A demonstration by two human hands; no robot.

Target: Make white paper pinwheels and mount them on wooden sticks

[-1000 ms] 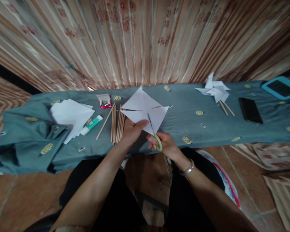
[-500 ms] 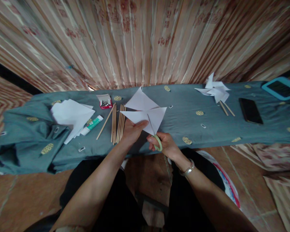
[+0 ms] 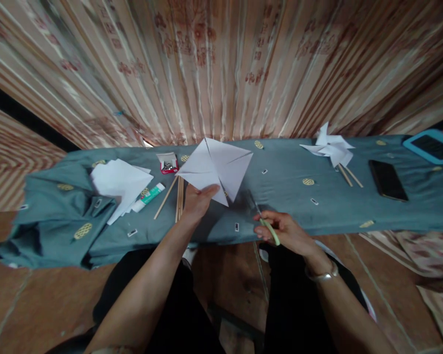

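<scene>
Through the head camera I have the paper as my landmark: it lies over the cloth, in front of me, turned corner-on, with slits running in from its corners. My left hand grips it by the near-left edge, thumb on top; the other fingers are hidden beneath. My right hand grasps the scissors by the handle, to the near right of the paper.

What matters is that gap: the scissors' long axis slants forward and left, towards the paper's near-right edge, the blades just apart from it. They blur, so I cannot tell how far they are spread. The left hand is the nearer one, touching; the right is apart.

The cloth's front edge runs close on the near side of the paper; the curtain stands beyond its far corner. Left of it, the sticks and tack box crowd in. Rightward, a stretch of cloth reaches to the pinwheels, with the phone past them.
</scene>
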